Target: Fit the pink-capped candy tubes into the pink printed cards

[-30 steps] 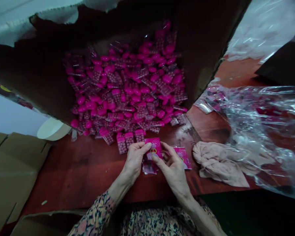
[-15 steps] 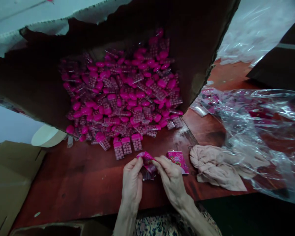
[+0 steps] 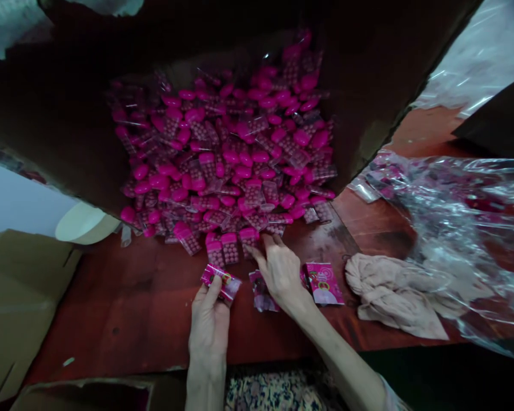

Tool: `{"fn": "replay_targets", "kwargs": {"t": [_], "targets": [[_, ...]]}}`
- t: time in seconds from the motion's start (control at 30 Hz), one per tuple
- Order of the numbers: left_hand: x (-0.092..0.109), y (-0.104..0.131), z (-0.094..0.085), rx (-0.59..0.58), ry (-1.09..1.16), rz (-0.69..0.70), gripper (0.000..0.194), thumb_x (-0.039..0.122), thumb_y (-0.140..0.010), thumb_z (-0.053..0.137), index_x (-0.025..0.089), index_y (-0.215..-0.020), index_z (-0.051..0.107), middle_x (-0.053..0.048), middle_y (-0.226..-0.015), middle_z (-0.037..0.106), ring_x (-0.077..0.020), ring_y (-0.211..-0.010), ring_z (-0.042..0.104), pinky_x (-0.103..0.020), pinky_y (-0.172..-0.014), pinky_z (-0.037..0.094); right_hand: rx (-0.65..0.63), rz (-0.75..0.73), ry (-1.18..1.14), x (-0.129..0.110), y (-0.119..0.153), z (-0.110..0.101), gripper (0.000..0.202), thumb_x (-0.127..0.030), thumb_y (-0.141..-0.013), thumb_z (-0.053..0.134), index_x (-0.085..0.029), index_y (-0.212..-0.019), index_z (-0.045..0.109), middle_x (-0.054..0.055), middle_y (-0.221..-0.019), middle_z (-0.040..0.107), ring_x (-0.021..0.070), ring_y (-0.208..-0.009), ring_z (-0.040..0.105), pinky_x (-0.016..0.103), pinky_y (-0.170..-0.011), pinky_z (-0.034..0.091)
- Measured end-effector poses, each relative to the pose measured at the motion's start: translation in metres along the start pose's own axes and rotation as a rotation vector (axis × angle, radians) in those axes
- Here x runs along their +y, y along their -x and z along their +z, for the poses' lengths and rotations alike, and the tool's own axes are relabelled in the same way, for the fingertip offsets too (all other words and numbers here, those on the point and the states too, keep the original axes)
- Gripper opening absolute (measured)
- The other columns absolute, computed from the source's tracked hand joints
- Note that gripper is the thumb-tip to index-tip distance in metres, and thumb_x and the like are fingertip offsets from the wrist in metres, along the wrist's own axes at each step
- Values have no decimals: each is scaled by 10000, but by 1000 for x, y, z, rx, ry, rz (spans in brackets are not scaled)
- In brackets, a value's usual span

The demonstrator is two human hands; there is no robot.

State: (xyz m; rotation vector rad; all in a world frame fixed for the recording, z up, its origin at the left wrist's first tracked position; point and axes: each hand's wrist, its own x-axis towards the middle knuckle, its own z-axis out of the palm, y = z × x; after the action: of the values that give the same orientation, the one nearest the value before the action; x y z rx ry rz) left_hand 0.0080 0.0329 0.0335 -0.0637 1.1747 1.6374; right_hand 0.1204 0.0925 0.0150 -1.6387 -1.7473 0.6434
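Observation:
My left hand [image 3: 209,319] holds a small pink printed wrapper [image 3: 226,283] between thumb and fingers, low over the table. My right hand [image 3: 281,271] reaches forward with its fingers apart, at a clear candy box with a pink cap [image 3: 249,238]; whether the fingertips touch it I cannot tell. Two similar boxes stand side by side to its left, one of them a pink-capped candy box [image 3: 230,249]. Beneath my right hand, partly covered, lie more wrappers [image 3: 263,294]. Another flat pink wrapper [image 3: 325,283] rests right of that hand.
Behind, a large tipped carton [image 3: 360,114] holds a heap of pink-capped candy boxes [image 3: 240,154] that spills onto the red-brown table [image 3: 145,302]. A beige cloth [image 3: 394,297] and clear plastic film [image 3: 466,228] lie right. Left are a pale bowl [image 3: 85,224] and a cardboard box [image 3: 29,297].
Both hands worked together on a pink wrapper; now they are apart. My left hand keeps the wrapper and has moved left, while my right hand has let go and moved forward to the candy boxes.

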Motion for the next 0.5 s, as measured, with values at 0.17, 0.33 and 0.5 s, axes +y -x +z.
{"fn": "replay_targets", "kwargs": {"t": [0.17,0.33,0.5], "targets": [[13,-7,9,70,103,-26,186,26,-801,536,145,-727,659,-2,-676,685,-84,-580,623,-192,-569,521,-15,114,83,0,-18,16,220,-344,-810,583,-129,-827,624,170,-829,659,267,-752,633,301,-591,417],[23,-14,23,47,171,-21,192,60,-824,526,147,-704,648,-2,-661,678,-86,-596,620,-196,-597,511,-99,104,-38,0,2,-10,257,-411,-771,600,-165,-699,591,45,-613,644,185,-578,601,261,-529,409],[19,-13,36,24,165,-33,238,79,-855,478,136,-688,639,-11,-656,674,-92,-604,613,-213,-638,497,-278,199,-666,-15,34,-28,260,-423,-804,553,-165,-780,530,19,-666,634,142,-583,611,242,-524,483]]}}
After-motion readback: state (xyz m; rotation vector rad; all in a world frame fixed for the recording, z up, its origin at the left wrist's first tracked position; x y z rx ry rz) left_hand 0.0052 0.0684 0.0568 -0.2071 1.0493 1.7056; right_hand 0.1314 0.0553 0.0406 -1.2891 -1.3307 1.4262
